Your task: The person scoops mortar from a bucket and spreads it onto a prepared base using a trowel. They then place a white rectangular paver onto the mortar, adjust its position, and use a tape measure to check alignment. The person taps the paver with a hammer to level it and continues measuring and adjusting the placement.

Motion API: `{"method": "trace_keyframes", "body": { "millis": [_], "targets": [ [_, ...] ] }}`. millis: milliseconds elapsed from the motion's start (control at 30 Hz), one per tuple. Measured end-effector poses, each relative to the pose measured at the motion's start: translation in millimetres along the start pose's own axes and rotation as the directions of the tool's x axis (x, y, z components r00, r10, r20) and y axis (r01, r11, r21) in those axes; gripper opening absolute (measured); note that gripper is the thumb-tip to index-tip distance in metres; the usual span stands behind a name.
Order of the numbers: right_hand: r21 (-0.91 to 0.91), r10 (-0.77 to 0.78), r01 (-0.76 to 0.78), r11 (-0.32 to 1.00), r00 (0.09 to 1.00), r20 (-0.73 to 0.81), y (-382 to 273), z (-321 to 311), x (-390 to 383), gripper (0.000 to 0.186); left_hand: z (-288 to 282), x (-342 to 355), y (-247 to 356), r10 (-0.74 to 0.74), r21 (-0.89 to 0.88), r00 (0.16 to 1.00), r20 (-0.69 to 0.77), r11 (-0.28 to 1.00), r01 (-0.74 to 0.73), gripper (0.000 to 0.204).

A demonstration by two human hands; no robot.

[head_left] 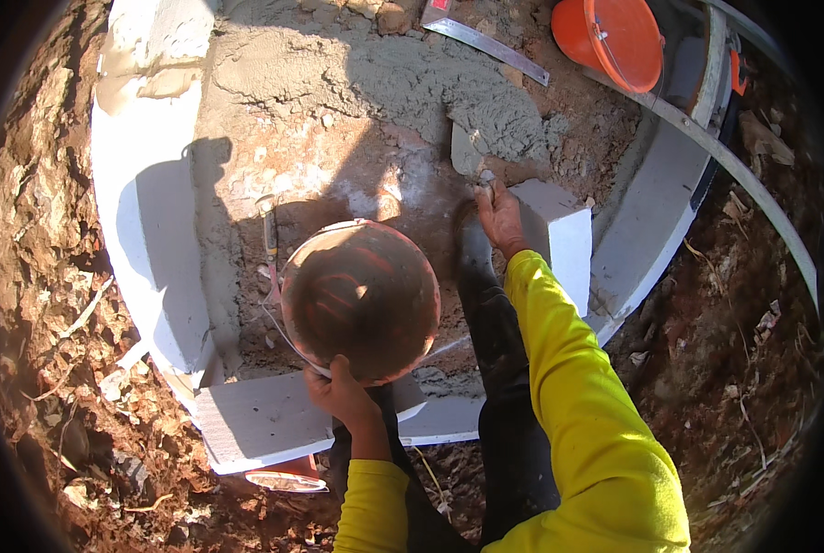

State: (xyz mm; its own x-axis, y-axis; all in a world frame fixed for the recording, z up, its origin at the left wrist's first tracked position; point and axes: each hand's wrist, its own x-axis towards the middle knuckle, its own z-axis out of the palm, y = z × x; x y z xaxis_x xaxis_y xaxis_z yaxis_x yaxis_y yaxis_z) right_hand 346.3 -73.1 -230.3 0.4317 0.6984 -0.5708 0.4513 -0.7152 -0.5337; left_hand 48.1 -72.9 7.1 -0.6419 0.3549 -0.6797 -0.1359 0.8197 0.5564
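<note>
Left hand point(340, 387) curls over the rim of the likely stiff bucket point(361, 300), the surest hold, right hand point(502, 219) closed round the trowel point(466, 149) at the mortar point(292, 69)'s near edge.

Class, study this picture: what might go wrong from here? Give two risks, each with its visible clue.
1. The smeared bucket might tip or slip, since the left hand holds it only at its near edge.
2. The trowel might knock the right boot, because its blade is close to the toe while the right hand holds it.
</note>
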Motion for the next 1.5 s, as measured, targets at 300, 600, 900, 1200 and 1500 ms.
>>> {"method": "trace_keyframes", "body": {
  "millis": [300, 600, 900, 1200, 1500],
  "targets": [
    [-0.046, 0.107, -0.099, 0.994, 0.97, 0.217, -24, -14, -42, 0.036, 4, 0, 0, 0.052, 0.021, 0.999, 0.003, 0.998, -0.052, 0.01],
    [0.159, 0.343, -0.399, 0.903, 0.893, 0.29, -41, -24, -21, 0.034, 4, 3, -3, 0.069, 0.014, 0.997, -0.021, 0.998, -0.069, 0.009],
    [0.391, 0.528, -0.547, 0.74, 0.833, 0.166, -50, -61, -17, 0.029, 9, 1, 9, 0.047, -0.016, 0.999, -0.009, 0.999, -0.047, 0.009],
    [0.419, 0.512, -0.651, 0.633, 0.758, 0.403, -88, -65, -29, 0.03, 2, 3, -2, 0.0, 0.002, 1.0, 0.027, 1.0, 0.0, 0.01],
    [0.179, 0.601, -0.679, 0.712, 0.721, 0.346, -56, -71, 2, 0.034, 6, 3, -1, 0.032, 0.008, 0.999, 0.01, 0.999, -0.032, 0.011]
  ]
}}
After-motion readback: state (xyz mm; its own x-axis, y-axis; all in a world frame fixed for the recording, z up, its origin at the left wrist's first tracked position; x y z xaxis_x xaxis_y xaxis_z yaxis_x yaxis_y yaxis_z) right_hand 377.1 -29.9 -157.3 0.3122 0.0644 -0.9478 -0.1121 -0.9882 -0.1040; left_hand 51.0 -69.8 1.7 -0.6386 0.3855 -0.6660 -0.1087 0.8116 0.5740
